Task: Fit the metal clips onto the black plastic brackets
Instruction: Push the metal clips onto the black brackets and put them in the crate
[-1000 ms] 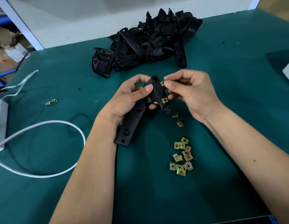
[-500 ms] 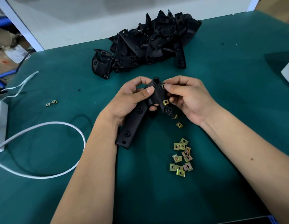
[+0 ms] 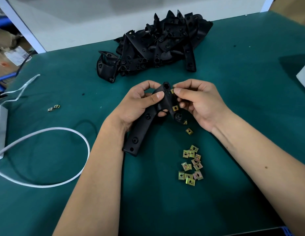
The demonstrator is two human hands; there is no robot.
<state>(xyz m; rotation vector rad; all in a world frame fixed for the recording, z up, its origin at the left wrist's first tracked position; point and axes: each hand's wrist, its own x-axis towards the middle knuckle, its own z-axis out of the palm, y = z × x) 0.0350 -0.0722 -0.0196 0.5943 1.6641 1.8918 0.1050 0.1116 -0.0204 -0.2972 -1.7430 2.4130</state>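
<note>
Both bare forearms reach up from the bottom edge to mid-frame. The left hand [image 3: 139, 106] curls round a black bracket [image 3: 148, 120], thumb laid across it. The right hand [image 3: 197, 104] pinches a metal clip [image 3: 172, 91] between thumb and forefinger at the bracket's top edge.

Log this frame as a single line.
left hand grips bracket | right hand pinches clip at bracket edge | one clip fitted

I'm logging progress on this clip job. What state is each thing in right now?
Held bracket: gripped by left hand, one clip already fitted.
Second clip: pinched by right hand at the bracket's edge.
Loose clips: lying on the mat.
Bracket pile: heaped, untouched.
</note>
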